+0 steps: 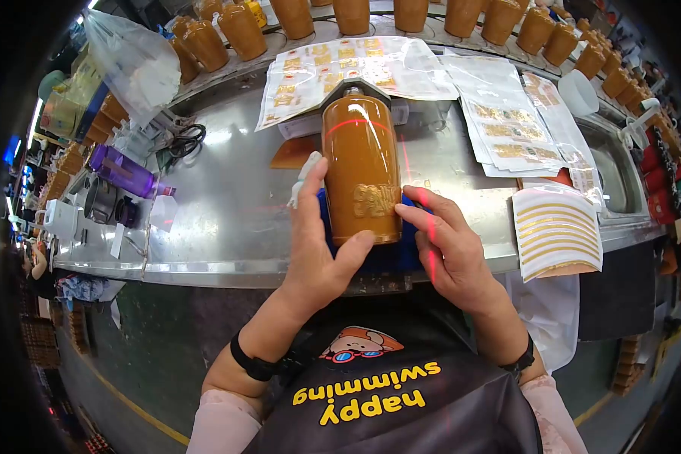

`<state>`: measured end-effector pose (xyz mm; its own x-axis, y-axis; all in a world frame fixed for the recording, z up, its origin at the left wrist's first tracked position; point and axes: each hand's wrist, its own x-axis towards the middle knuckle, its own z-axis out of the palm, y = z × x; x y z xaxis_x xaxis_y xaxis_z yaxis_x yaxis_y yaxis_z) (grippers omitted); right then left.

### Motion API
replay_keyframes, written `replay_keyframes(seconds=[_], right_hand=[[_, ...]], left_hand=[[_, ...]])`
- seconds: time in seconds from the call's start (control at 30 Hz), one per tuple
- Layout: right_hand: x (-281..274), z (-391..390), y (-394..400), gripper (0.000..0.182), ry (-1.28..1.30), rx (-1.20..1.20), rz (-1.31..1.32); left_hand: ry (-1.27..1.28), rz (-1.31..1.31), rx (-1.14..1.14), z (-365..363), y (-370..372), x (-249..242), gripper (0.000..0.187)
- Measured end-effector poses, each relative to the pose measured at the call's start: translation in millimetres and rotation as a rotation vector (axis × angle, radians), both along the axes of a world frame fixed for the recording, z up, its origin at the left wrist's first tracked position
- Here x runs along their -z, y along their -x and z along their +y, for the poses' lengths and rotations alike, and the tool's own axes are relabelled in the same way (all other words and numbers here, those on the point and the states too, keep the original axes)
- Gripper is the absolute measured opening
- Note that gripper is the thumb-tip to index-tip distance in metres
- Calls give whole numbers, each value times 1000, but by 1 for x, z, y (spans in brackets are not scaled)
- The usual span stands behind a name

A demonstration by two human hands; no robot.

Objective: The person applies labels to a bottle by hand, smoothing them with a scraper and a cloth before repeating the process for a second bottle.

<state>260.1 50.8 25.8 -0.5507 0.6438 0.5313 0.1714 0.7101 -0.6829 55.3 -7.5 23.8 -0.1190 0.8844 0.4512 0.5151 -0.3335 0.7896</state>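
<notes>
The top edge cuts off several jars (352, 17) in the back row; the bottom edge cuts both sleeves (223, 424). The brown bottle (361, 159) hides much of the blue object (393, 256) behind it. A dark item (415, 203) at the right hand (450, 242) is too covered to identify. Fine print on the sheets (499, 113) is unreadable.

"Looking from where?"
"From head height, forward and steeply down, over the apron (378, 378) at the near edge."
"Reaching how far?"
"Close above the steel bench (227, 197), bending wide to the brown bottles (352, 17) at the far side."
</notes>
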Motion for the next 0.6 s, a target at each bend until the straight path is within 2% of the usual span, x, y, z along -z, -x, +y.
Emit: replay_keyframes(seconds=[0.07,0.17,0.2,0.37,0.47,0.57,0.6], right_hand=[[-1,0,-1,51,7,3,-13],[-1,-1,-2,51,21,9,-13],[0,-1,-2,51,27,10,-11],[2,-1,-1,51,17,5,0],[2,-1,-1,51,25,-2,3],[2,0,-1,51,3,-2,-13],[2,0,-1,51,-9,1,-20]], left_hand=[[-104,-80,0,-4,2,1,68],[-413,541,-55,-21,17,-1,43],[-474,544,-78,-24,12,5,29],[-631,750,-109,-23,5,8,28],[-695,907,-38,-19,6,7,27],[-704,862,-15,-14,4,8,27],[-634,804,-23,-17,6,7,28]])
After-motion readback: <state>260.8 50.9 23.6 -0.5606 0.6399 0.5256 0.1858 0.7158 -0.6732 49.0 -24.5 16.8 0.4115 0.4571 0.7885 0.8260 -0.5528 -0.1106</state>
